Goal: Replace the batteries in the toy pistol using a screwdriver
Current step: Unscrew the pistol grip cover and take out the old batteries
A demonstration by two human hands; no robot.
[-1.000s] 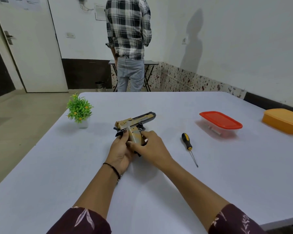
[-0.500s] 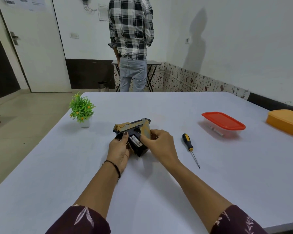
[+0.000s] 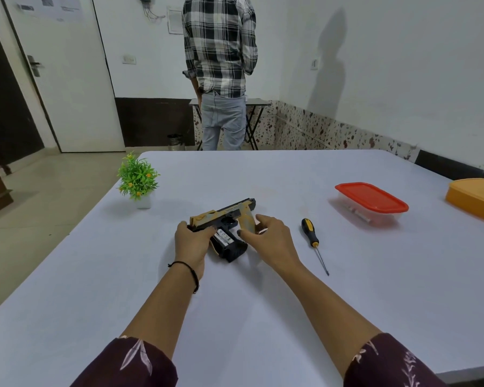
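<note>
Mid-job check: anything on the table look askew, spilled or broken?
Nothing spilled or damaged. The battery cover is off the toy pistol, pinched in the right hand, leaving batteries exposed, as the job expects. The left hand holds the pistol; the screwdriver lies alongside.

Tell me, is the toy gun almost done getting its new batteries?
About halfway. Done: the cover is off the toy pistol, so the batteries show in its grip. In hand: the left hand holds the toy pistol, the right hand pinches the cover. Left: probably swap the batteries, refit the cover and tighten it with the screwdriver lying on the table.
</note>
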